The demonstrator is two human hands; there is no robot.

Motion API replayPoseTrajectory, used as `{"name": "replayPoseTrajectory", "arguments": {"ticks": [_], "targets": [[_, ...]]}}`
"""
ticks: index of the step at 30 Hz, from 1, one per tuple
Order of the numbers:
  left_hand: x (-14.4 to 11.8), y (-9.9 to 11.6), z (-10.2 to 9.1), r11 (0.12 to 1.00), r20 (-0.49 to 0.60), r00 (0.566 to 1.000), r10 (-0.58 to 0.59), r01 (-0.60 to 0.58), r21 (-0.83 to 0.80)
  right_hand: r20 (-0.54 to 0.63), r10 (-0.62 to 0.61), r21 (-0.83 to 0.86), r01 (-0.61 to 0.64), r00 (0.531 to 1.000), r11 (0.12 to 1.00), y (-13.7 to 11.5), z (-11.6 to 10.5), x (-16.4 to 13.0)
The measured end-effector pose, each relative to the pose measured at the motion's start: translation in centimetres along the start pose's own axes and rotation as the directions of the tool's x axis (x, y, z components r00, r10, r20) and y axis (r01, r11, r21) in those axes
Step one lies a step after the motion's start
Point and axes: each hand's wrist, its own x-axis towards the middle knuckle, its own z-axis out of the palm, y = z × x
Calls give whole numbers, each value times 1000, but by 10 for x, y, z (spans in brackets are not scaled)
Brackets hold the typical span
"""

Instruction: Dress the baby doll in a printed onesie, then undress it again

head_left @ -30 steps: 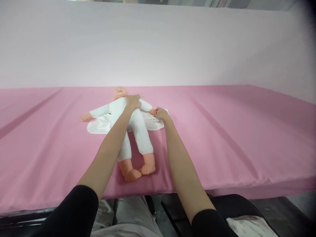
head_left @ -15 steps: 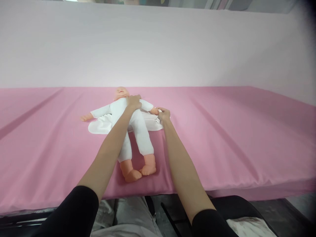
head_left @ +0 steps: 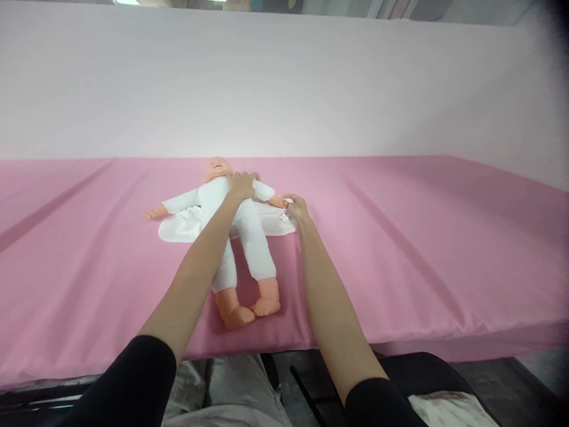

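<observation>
A baby doll point(head_left: 254, 240) in a white bodysuit lies on its back on the pink sheet, head away from me and bare feet toward me. My left hand point(head_left: 242, 185) rests on its upper chest by the shoulder, fingers spread. Beneath the doll's torso lies a white cloth garment point(head_left: 272, 220) with a small label, poking out on both sides. Beside the doll's hand at the right, my right hand point(head_left: 297, 207) pinches the garment's upper right edge. The fingertips there are partly hidden.
The pink sheet point(head_left: 400, 237) covers a wide table, its front edge just before my lap. A white wall panel point(head_left: 284, 89) rises behind it. At the lower right is a black chair point(head_left: 427, 370) with a pale patterned cloth point(head_left: 451, 409).
My right hand has shifted slightly right, and the garment's right edge has moved out with it. The fingers of my left hand have spread a little on the doll.
</observation>
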Motion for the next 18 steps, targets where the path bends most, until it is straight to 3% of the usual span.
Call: {"name": "replayPoseTrajectory", "arguments": {"ticks": [4,7,9,18], "targets": [[-6,9,2,970,8,977,212,-211,123,51,62,121,-68,997,990,-8,-4,-5],[-8,18,5,901,69,907,415,-420,109,71,62,165,-73,996,984,-13,-6,-9],[-7,23,8,867,84,868,489,-495,63,90,79,183,-94,993,979,-16,-8,-11],[-10,26,3,870,-34,883,469,-468,-152,203,197,281,-250,959,927,-25,-18,-18]]}}
